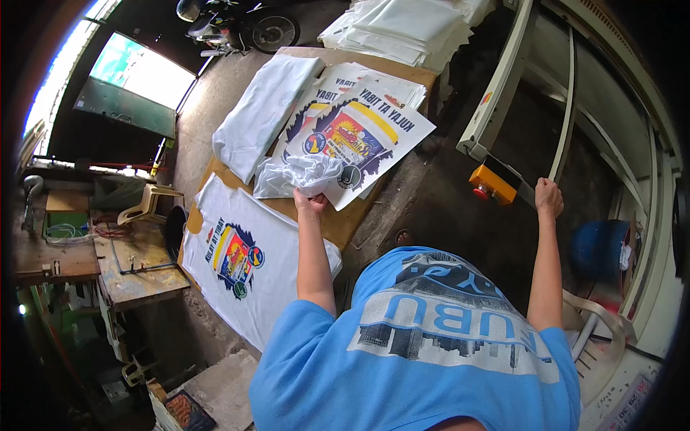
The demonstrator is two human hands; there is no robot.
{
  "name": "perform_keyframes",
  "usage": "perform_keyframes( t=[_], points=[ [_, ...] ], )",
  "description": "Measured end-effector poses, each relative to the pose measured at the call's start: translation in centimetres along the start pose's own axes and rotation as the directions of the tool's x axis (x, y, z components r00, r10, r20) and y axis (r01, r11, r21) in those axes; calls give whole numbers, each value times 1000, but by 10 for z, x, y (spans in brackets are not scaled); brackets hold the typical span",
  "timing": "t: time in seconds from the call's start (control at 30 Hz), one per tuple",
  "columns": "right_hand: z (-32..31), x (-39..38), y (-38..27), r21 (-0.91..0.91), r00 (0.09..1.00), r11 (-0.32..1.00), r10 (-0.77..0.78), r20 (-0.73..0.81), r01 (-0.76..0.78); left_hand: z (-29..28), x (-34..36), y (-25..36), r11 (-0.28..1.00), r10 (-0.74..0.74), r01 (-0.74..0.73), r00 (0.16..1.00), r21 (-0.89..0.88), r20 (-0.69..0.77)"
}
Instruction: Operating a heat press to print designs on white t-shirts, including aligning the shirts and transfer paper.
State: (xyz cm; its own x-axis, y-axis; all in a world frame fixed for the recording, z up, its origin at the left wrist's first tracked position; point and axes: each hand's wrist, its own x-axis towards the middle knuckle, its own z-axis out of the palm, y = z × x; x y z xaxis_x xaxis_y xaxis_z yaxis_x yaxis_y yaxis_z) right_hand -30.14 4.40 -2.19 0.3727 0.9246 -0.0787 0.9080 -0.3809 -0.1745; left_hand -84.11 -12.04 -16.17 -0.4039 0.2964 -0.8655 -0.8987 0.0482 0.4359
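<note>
My left hand (310, 204) is closed on a crumpled white cloth (295, 177) over the table. A printed transfer sheet (402, 129) with mirrored lettering and a colourful emblem reaches down to that hand; whether the fingers pinch it too, I cannot tell. Under it lie more printed sheets (345, 74). Closer to me, a white T-shirt (208, 270) lies spread out with a similar print on it. My right hand (548, 199) is wrapped round the lower end of a pale metal bar (568, 118) on a large machine frame. An orange switch box (493, 184) with a red button hangs beside that hand.
Folded white fabric (264, 109) lies on the brown table (374, 219). A tall stack of white sheets (402, 32) stands beyond it, near a motorcycle (241, 27). Leftward are a worn workbench (136, 269) and a beige plastic chair (149, 203). A blue drum (600, 244) stands at right.
</note>
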Motion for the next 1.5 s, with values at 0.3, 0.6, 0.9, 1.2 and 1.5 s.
perform_keyframes(
  t=[0.3,0.6,0.9,1.2,1.5],
  points=[
    [-1,9,-7,28,999,999,-38,-26,39,-10,30,26,918,289,-277,957,-284,1],
    [-2,17,-5,7,999,999,-33,-32,33,-10,9,-28,831,255,-169,962,529,-94],
    [1,10,-6,18,998,999,-40,-44,41,-13,-2,-58,887,390,-387,920,253,40],
    [3,9,-10,39,998,998,-56,-41,58,-4,-5,-84,683,666,-458,711,569,-227],
    [2,8,-3,31,999,999,-41,-31,42,7,-50,-32,-503,655,-318,466,804,595]
  ],
)
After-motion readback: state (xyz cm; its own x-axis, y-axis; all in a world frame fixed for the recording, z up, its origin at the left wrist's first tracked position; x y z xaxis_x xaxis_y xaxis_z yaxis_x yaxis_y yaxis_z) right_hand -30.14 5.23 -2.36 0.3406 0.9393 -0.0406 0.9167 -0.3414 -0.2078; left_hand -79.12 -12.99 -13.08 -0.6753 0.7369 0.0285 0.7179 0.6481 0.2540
